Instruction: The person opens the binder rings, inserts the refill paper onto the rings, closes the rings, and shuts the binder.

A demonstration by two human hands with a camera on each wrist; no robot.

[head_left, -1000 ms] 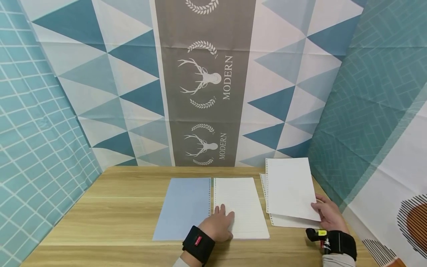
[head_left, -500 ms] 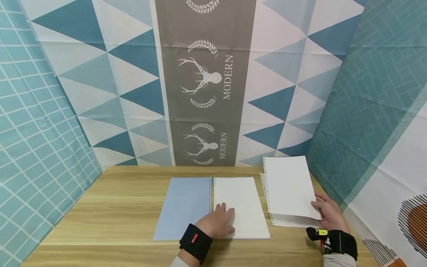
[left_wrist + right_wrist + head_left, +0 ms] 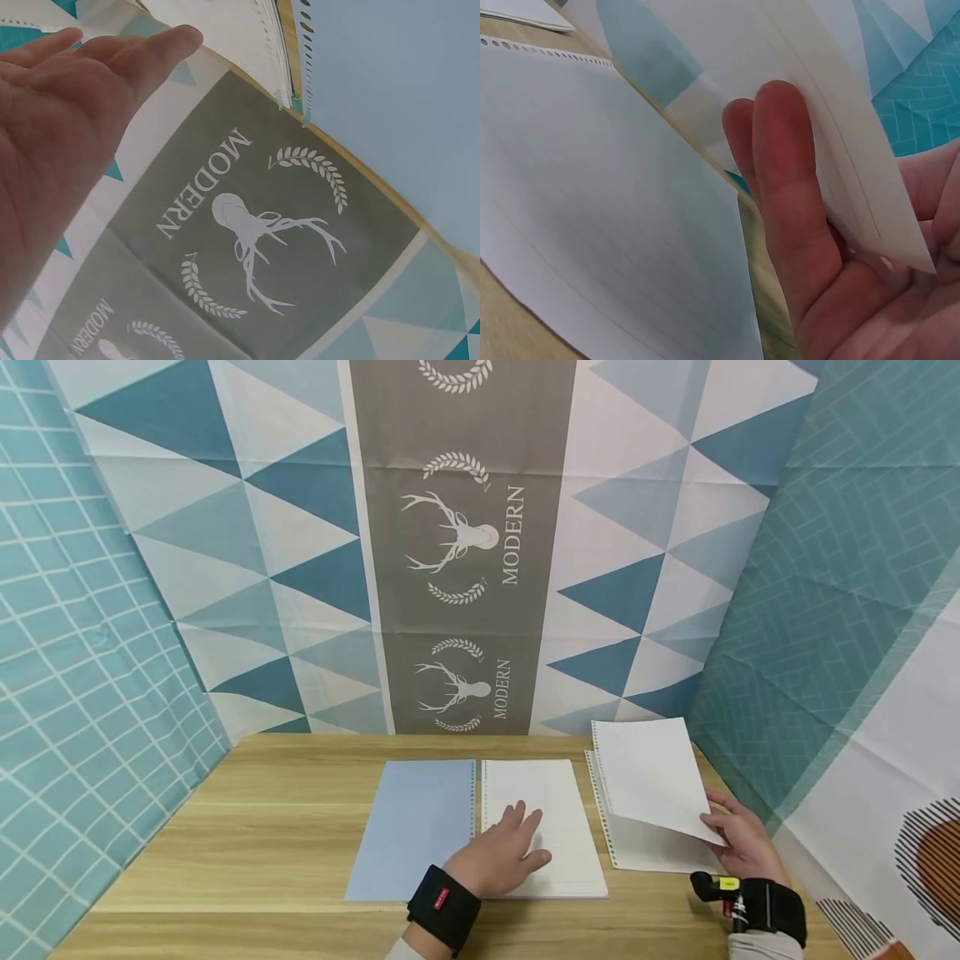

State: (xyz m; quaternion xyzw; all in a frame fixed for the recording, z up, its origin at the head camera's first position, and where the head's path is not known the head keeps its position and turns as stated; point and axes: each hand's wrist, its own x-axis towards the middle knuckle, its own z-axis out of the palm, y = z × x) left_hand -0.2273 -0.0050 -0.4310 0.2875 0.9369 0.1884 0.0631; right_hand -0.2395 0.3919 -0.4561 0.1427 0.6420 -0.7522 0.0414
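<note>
At three o'clock on the wooden table [image 3: 247, 827], right hand [image 3: 738, 843] pinches one white punched loose-leaf sheet [image 3: 652, 781], raised off its stack [image 3: 645, 852]. Left hand [image 3: 498, 860], fingers flat, presses the open ring binder's lined page [image 3: 551, 806] at centre. Filing judged barely begun.

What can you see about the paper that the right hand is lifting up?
The lifted sheet is one thin white loose-leaf page with faint ruled lines and a row of punched holes along its left edge. The right hand pinches its near right corner, so that side is raised and the sheet tilts and bends a little. It hangs over another punched sheet lying flat on the wooden table, to the right of the open binder.
</note>
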